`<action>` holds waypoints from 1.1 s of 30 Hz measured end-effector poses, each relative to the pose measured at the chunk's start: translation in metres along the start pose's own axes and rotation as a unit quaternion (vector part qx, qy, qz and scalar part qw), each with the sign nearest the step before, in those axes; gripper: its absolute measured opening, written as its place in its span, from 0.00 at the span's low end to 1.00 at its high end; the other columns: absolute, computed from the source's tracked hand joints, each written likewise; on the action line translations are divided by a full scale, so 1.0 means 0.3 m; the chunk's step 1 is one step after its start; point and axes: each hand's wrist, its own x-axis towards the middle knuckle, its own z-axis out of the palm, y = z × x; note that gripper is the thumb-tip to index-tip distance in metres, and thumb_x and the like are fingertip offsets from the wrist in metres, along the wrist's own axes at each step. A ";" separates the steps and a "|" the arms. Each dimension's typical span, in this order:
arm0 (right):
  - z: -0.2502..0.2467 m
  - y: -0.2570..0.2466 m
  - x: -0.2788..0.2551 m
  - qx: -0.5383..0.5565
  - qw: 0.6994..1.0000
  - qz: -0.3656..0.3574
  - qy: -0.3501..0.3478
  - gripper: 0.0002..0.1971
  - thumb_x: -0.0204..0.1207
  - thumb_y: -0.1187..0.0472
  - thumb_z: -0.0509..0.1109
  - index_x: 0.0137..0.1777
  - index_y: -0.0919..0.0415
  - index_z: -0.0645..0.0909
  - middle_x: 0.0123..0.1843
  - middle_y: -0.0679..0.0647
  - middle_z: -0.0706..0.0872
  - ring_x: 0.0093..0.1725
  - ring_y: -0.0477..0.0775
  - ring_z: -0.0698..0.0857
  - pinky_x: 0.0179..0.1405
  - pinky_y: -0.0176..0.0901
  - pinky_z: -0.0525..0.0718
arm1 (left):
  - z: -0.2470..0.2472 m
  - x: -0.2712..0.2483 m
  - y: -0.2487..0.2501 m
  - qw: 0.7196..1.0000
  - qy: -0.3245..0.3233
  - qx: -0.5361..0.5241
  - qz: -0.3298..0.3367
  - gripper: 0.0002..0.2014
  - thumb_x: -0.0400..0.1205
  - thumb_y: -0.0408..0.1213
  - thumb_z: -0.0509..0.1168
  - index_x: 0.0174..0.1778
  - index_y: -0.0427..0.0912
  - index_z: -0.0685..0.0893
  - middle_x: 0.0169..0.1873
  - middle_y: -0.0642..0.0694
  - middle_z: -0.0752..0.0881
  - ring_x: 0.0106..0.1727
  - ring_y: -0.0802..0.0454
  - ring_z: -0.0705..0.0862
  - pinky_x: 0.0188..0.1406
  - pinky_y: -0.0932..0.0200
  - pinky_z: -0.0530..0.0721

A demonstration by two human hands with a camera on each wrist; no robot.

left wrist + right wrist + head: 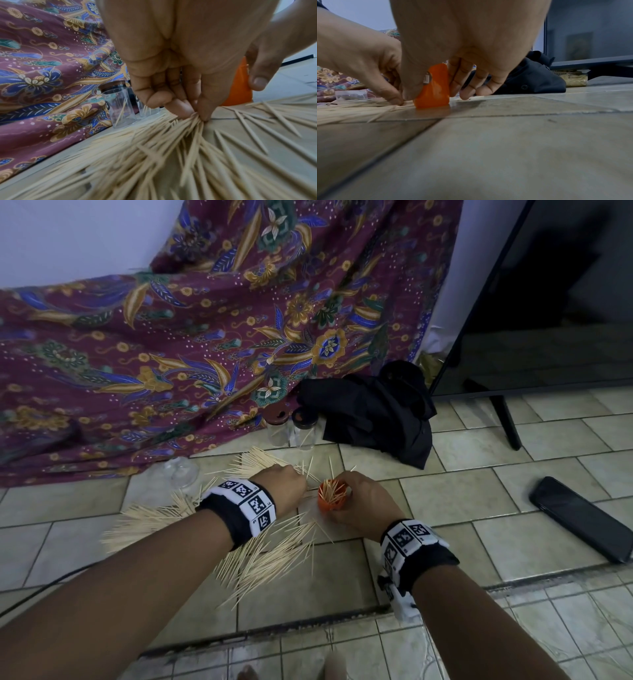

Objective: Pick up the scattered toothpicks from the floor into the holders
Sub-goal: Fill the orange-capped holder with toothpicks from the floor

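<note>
Beside orange holder (331, 495), toothpicks (267, 556) crowd.

No readable text can be made out. Square black-and-white coded markers are seen on both wristbands (245, 503); a blurred label on the orange holder (426, 79) stays illegible.

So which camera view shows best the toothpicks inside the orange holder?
The head view: it looks down into the orange holder, packed with toothpicks. Both wrist views show only its outer wall, partly behind fingers, the right hand holding it.

Head view looking steeply down, wrist views floor-level, close, perhaps blurred, sharing orange holder (240, 86).
</note>
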 end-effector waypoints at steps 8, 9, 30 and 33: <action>-0.006 -0.002 -0.001 -0.004 1.000 -0.003 -0.005 0.24 0.67 0.41 0.79 0.57 0.52 0.81 0.53 0.49 0.85 0.51 0.50 0.84 0.52 0.46 0.83 | 0.000 -0.004 -0.067 0.989 0.048 -0.140 -0.015 0.08 0.82 0.43 0.64 0.48 0.46 0.87 0.47 0.43 0.87 0.50 0.44 0.84 0.48 0.55 0.81; -0.003 0.001 0.001 -0.008 1.000 -0.007 -0.001 0.24 0.67 0.40 0.79 0.57 0.52 0.81 0.53 0.49 0.85 0.51 0.50 0.84 0.51 0.45 0.83 | -0.004 -0.010 -0.079 0.982 0.070 -0.173 -0.018 0.07 0.82 0.43 0.65 0.47 0.48 0.88 0.44 0.46 0.88 0.48 0.47 0.84 0.47 0.57 0.81; -0.017 -0.024 0.004 0.018 0.999 -0.039 0.010 0.24 0.66 0.44 0.81 0.59 0.51 0.80 0.45 0.39 0.82 0.40 0.36 0.78 0.34 0.19 0.70 | -0.044 -0.007 -0.023 0.798 0.226 -0.557 0.031 0.05 0.81 0.37 0.70 0.39 0.47 0.84 0.32 0.49 0.88 0.34 0.53 0.90 0.43 0.55 0.86; -0.016 -0.017 0.005 0.013 0.999 -0.041 0.016 0.25 0.66 0.44 0.81 0.60 0.51 0.80 0.48 0.43 0.86 0.42 0.38 0.78 0.34 0.19 0.69 | -0.028 -0.008 -0.019 0.822 0.219 -0.525 0.027 0.04 0.80 0.41 0.71 0.40 0.48 0.86 0.31 0.54 0.86 0.33 0.62 0.83 0.38 0.69 0.79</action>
